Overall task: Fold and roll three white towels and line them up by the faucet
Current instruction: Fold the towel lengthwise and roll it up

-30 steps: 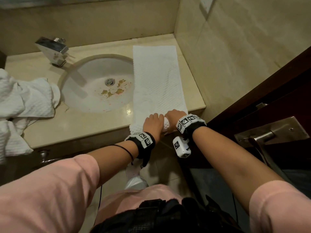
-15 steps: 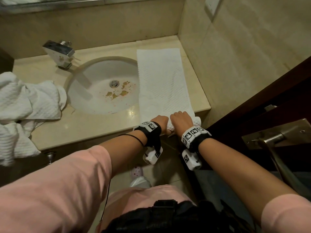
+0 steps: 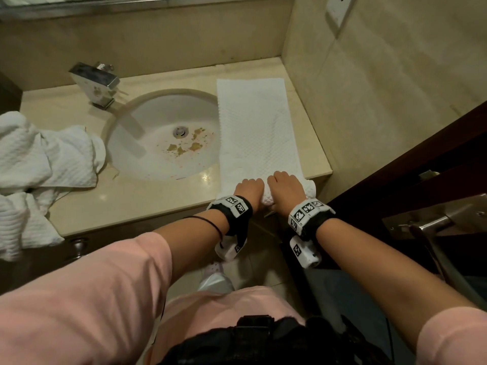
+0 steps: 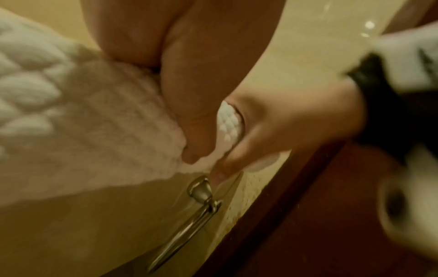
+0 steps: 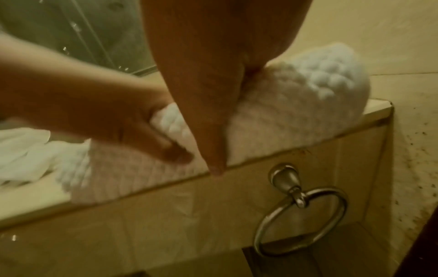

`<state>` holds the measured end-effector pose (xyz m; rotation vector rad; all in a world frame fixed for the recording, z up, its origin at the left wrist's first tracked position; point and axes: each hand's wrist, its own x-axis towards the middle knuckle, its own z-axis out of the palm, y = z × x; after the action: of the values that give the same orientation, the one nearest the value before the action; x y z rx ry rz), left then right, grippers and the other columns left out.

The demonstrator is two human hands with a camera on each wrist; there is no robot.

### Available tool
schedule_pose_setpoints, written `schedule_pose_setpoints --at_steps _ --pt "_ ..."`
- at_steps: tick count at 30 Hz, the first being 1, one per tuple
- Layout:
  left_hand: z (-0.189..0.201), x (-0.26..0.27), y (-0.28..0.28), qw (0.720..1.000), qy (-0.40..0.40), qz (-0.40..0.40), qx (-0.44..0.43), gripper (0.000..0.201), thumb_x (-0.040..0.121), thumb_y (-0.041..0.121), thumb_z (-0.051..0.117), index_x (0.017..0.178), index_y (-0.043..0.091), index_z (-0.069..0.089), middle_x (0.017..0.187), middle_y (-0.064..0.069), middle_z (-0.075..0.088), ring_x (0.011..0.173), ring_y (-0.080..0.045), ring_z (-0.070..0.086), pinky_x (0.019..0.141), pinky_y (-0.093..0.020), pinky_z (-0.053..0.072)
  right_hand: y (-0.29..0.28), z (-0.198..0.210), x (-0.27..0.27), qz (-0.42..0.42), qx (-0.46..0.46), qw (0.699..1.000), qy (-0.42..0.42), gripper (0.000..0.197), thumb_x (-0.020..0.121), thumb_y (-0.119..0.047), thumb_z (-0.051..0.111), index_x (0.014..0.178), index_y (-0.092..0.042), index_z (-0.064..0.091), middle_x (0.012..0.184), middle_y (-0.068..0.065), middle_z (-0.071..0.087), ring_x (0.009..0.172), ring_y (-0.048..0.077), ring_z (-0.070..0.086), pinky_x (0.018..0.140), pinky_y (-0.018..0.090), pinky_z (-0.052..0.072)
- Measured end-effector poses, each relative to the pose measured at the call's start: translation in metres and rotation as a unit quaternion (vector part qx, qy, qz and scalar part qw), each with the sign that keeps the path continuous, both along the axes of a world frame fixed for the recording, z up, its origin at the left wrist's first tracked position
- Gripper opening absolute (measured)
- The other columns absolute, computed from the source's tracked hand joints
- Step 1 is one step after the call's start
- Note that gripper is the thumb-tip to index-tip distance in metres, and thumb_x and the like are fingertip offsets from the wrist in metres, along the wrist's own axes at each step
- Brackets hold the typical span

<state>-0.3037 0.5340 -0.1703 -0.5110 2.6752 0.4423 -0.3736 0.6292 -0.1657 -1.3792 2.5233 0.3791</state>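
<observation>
So the folded white towel [image 3: 257, 127] is laid out as a long strip on the right side of the beige stone counter [image 3: 87, 206], running from the near edge back toward the far wall, its left edge overlapping the rim of the sink [image 3: 163, 109]. The person has the near end bunched into a fat little roll right at the counter's front lip. The left hand [image 3: 249, 187] and right hand [image 3: 286, 184] sit side by side on it, fingers curled over the top and thumbs tucked under the near side, so both are gripping the roll.

Fabric looks like a waffle or diamond-quilt weave, bumpy and thick. It's probably light, soft and totally floppy, with good friction, so slipping isn't the worry. The roll going cone-shaped is. Best hold is likely palms spread wider toward both ends, pressing down a bit as it turns away, since the right end already bulges out past the hand.

Two more crumpled white towels [image 3: 44, 164] sit heaped at the left end. The chrome faucet [image 3: 96, 83], boxy and hard-edged, is at the far left behind the basin. A brushed-metal towel ring [image 5: 301, 221] hangs under the counter front.
</observation>
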Motion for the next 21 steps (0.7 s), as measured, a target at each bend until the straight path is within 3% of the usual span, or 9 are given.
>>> schedule_pose_setpoints --at_steps 3,4,7,9,11,15,19,21 --pt "0.006 -0.005 -0.008 0.999 -0.022 -0.008 0.034 0.040 0.083 0.033 0.070 0.107 0.006 0.054 0.106 -0.011 0.062 0.096 -0.028 0.060 0.077 -0.033 0.046 0.001 -0.005 0.008 -0.022 -0.027 0.999 0.034 0.047 0.050 -0.018 0.088 0.087 -0.010 0.058 0.085 0.007 0.059 0.077 0.025 0.056 0.067 0.035 0.043" --pt "0.006 -0.006 -0.010 0.999 -0.030 -0.016 0.040 0.037 0.082 0.029 0.071 0.107 0.005 0.056 0.105 -0.011 0.064 0.095 -0.027 0.061 0.075 -0.032 0.046 0.000 -0.005 0.009 -0.026 -0.031 0.998 0.042 0.039 0.056 -0.013 0.085 0.085 -0.011 0.059 0.084 0.007 0.060 0.077 0.025 0.056 0.068 0.034 0.043" --pt "0.002 -0.006 -0.013 0.997 -0.042 -0.010 0.060 0.035 0.081 0.025 0.072 0.106 0.006 0.057 0.105 -0.011 0.064 0.094 -0.026 0.061 0.070 -0.030 0.044 -0.010 0.000 0.002 -0.020 0.026 0.999 0.017 0.021 0.086 -0.007 0.059 0.106 -0.012 0.056 0.105 0.007 0.059 0.101 0.025 0.054 0.085 0.033 0.038" --pt "-0.003 -0.004 -0.014 0.998 -0.023 0.003 0.062 0.037 0.082 0.027 0.071 0.109 0.008 0.054 0.108 -0.010 0.062 0.096 -0.026 0.060 0.074 -0.030 0.045 -0.015 0.003 -0.007 -0.003 0.055 0.998 0.001 0.025 0.090 -0.012 0.055 0.114 -0.014 0.055 0.113 0.006 0.058 0.107 0.024 0.053 0.089 0.032 0.039" --pt "-0.005 -0.003 -0.011 0.999 0.003 0.003 0.044 0.041 0.082 0.025 0.068 0.115 0.009 0.049 0.114 -0.010 0.057 0.103 -0.027 0.057 0.082 -0.033 0.046 -0.020 0.004 -0.012 -0.008 0.086 0.996 -0.025 0.033 0.088 -0.026 0.062 0.119 -0.016 0.055 0.115 0.006 0.058 0.108 0.023 0.055 0.090 0.032 0.043" --pt "-0.008 -0.005 -0.004 1.000 0.018 -0.008 -0.019 0.044 0.083 0.018 0.064 0.121 0.010 0.044 0.121 -0.010 0.052 0.112 -0.029 0.050 0.090 -0.036 0.040 -0.026 0.011 -0.017 -0.053 0.080 0.993 -0.073 0.045 0.077 -0.045 0.071 0.110 -0.017 0.059 0.108 0.003 0.062 0.101 0.022 0.060 0.086 0.031 0.046" --pt "-0.003 -0.011 -0.016 1.000 0.002 -0.027 0.004 0.021 0.087 0.010 0.059 0.107 0.008 0.054 0.107 -0.009 0.061 0.100 -0.029 0.059 0.079 -0.033 0.044 -0.029 0.011 -0.014 -0.066 0.081 0.992 -0.076 0.047 0.075 -0.039 0.075 0.112 -0.016 0.058 0.108 0.003 0.063 0.099 0.022 0.061 0.084 0.031 0.048" --pt "0.001 -0.012 -0.021 0.999 -0.013 -0.036 0.019 0.016 0.085 0.018 0.065 0.097 0.009 0.058 0.094 -0.008 0.062 0.086 -0.025 0.061 0.069 -0.030 0.046 -0.029 0.010 -0.010 -0.061 0.062 0.994 -0.060 0.058 0.071 -0.035 0.080 0.118 -0.014 0.052 0.113 0.005 0.058 0.104 0.023 0.056 0.088 0.032 0.047"
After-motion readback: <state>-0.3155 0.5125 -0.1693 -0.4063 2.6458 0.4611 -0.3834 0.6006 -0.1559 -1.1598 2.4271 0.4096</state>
